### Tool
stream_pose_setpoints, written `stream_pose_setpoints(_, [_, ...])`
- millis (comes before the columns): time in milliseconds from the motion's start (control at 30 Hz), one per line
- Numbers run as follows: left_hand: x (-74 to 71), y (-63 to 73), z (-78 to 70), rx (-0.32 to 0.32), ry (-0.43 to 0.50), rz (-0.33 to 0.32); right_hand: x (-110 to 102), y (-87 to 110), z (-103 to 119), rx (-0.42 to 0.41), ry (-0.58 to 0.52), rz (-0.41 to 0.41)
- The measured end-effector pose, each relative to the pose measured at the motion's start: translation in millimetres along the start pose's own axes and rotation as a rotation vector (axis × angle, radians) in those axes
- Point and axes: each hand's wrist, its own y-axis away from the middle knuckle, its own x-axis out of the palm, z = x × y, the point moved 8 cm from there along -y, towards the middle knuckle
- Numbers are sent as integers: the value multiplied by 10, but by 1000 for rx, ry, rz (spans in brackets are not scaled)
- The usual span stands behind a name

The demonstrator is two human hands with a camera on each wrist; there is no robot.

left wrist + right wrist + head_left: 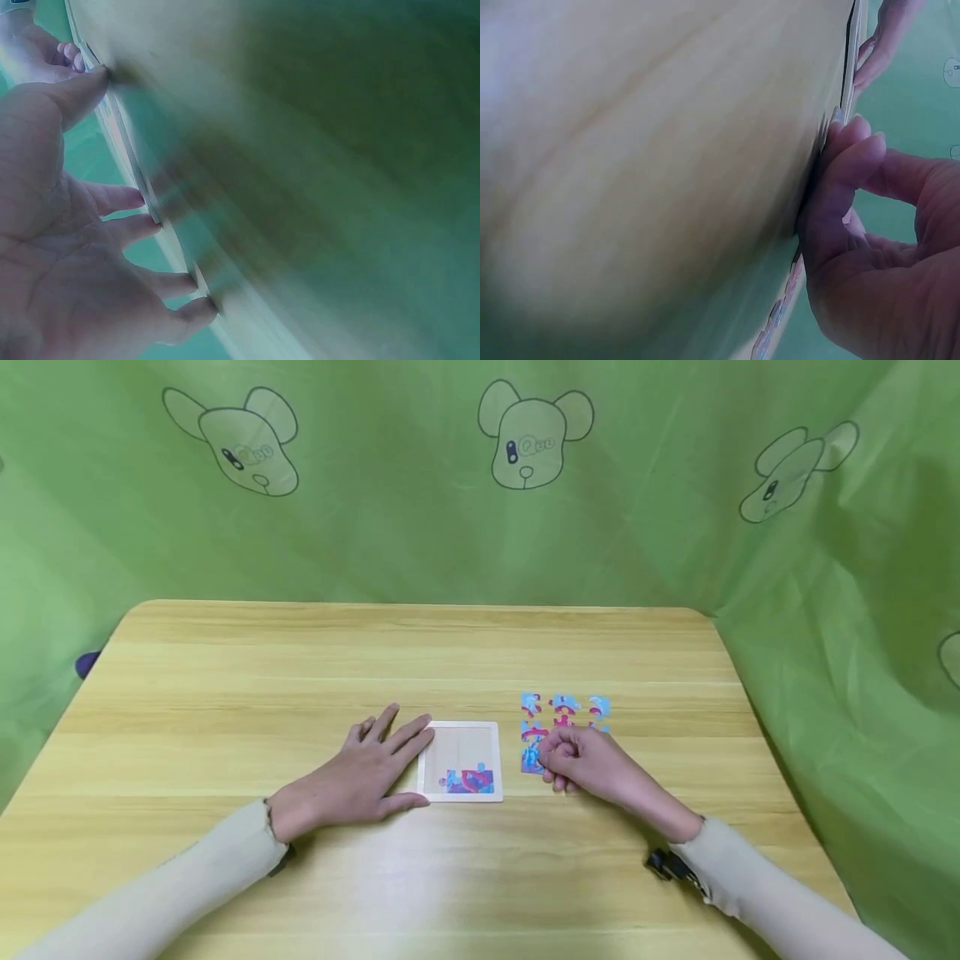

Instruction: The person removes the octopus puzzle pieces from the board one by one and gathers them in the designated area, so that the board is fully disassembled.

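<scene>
My left hand (360, 778) lies spread over the left side of a square wooden puzzle frame (497, 752), its fingertips and thumb touching the rim. Joined jigsaw pieces (472, 782) in blue, purple and red fill the frame's lower right corner. To the right of the frame, my right hand (588, 762) has its fingers curled and pinches a blue and purple puzzle piece (530, 758) at the near left of the loose group. In the right wrist view, the edge of that piece (838, 115) shows just past the fingertips. The hand hides part of the group.
More loose puzzle pieces (564, 703) lie in rows beyond the right hand. Everything rests on a wood-grain table (300, 668). A green curtain (405, 527) with printed animal heads hangs behind and at the sides. A dark purple object (87, 664) shows past the table's left edge.
</scene>
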Motion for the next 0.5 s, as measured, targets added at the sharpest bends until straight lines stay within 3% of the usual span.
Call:
stream_pose_setpoints(300, [-18, 10, -16, 14, -10, -7, -25, 53, 43, -37, 64, -90])
stream_pose_setpoints(500, [-23, 13, -16, 10, -11, -7, 60, 112, 167, -100, 29, -102])
